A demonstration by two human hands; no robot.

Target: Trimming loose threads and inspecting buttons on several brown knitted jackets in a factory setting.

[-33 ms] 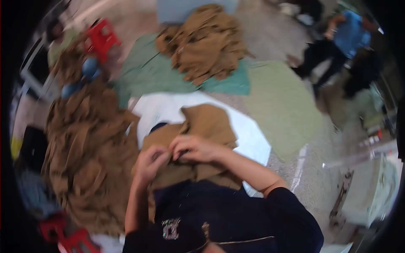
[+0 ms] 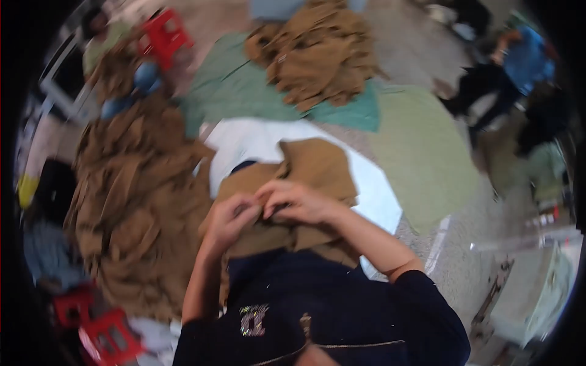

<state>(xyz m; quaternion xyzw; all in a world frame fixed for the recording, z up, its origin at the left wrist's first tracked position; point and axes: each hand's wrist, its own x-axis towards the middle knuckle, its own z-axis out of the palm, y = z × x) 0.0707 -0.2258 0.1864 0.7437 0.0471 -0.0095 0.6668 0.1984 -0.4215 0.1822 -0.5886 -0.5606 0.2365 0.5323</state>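
Note:
A brown cloth garment lies across my lap, over a white sheet, its front edge against my dark top. Both hands meet at its middle. My left hand is closed, thumb and fingers pinching the cloth. My right hand has curled fingers on the same spot, its fingertips beside the left ones. Whatever small part lies between the fingertips is hidden and blurred. A dark blue patch shows at the garment's far edge.
On my left rises a large heap of brown garments. Another brown pile lies ahead on a green sheet. Red stools stand at lower left and far left. One person sits far left; another, in blue, is far right.
The whole view has shifted, so the scene sits a little further right and mostly higher. My hands stay together on the garment, with no clear change in their grip.

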